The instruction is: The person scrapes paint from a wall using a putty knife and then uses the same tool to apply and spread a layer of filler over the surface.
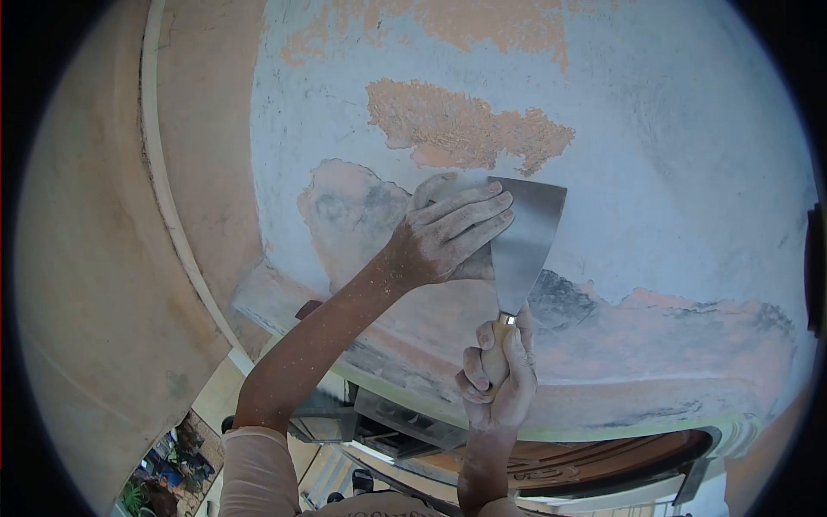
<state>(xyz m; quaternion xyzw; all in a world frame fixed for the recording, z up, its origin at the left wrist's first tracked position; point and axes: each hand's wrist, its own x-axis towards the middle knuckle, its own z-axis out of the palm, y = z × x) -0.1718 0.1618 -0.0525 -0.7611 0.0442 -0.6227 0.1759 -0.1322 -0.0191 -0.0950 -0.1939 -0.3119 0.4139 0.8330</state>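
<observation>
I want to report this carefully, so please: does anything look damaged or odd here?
Yes, the wall looks damaged: its pale coating is missing in ragged patches. One orange patch is above the scraper; a pinkish-grey patch is to its left.

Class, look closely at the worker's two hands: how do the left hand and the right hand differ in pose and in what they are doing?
The left hand has its fingers extended, while the right hand has its fingers curled.
The left hand's fingertips overlap one side of the scraper's blade; the right hand grips its handle.
Both hands are bare and coated with pale dust.
</observation>
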